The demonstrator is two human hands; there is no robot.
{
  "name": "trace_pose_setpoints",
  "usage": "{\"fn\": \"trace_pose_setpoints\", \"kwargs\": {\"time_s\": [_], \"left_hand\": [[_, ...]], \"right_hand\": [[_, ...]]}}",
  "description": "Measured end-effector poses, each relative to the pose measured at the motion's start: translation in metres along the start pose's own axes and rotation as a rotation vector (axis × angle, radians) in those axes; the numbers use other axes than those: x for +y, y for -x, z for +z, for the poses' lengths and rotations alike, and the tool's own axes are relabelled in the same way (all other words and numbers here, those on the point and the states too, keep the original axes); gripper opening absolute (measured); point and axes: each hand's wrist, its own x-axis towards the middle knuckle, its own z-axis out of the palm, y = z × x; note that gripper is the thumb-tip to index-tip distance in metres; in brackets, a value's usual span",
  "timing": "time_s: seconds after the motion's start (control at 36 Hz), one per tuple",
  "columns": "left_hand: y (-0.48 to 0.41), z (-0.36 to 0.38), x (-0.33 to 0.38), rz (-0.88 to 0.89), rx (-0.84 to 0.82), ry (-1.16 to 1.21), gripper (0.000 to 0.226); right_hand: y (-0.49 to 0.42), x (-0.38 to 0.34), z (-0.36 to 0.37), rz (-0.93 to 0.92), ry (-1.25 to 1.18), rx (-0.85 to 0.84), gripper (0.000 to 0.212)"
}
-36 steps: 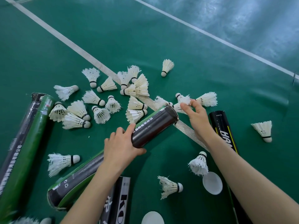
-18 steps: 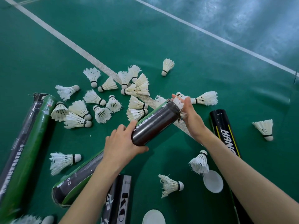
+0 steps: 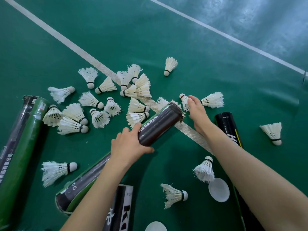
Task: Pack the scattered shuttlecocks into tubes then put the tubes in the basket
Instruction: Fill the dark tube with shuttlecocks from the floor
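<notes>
At the bottom edge a black tube [image 3: 123, 212] shows partial white letters, unreadable. Mid-frame, the left hand [image 3: 128, 145] clasps the dark green-striped tube [image 3: 160, 125] bearing Chinese print. Beyond, the right hand [image 3: 196, 110] lies loose-fingered on a shuttlecock [image 3: 184, 101] beside the tube's mouth.
</notes>
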Motion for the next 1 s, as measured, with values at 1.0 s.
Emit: {"fn": "trace_pose_setpoints", "kwargs": {"time_s": [1.0], "left_hand": [[0.024, -0.003, -0.022, 0.049, 0.084, 0.006, 0.095]], "right_hand": [[0.059, -0.002, 0.006, -0.270, -0.004, -0.233, 0.054]]}}
